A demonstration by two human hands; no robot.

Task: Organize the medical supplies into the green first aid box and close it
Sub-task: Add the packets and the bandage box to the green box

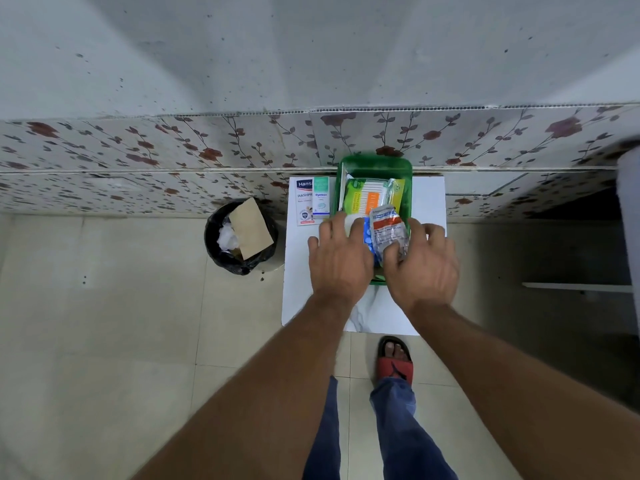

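Centrally, both hands work over the near end of the green first aid box (pixel 375 164), which sits open on a small white surface (pixel 429 202) with its lid raised against the wall beyond the fingertips. The left hand (pixel 341 258) lies flat with fingers spread, pressing on packets at the box's near-left corner. The right hand (pixel 424 263) pinches the lower edge of a clear sachet (pixel 388 233) with orange print between thumb and fingers; the sachet lies on the contents between the two hands. A green-and-orange pack (pixel 363 199) lies farther in, beyond the fingers. Two cartons, a white plaster box (pixel 304 202) and a slim eye-drop box (pixel 321 197), rest outside, beyond and left of the left hand. Judged step: seating the sachet. Next, probably: fetch the cartons, then lower the lid.
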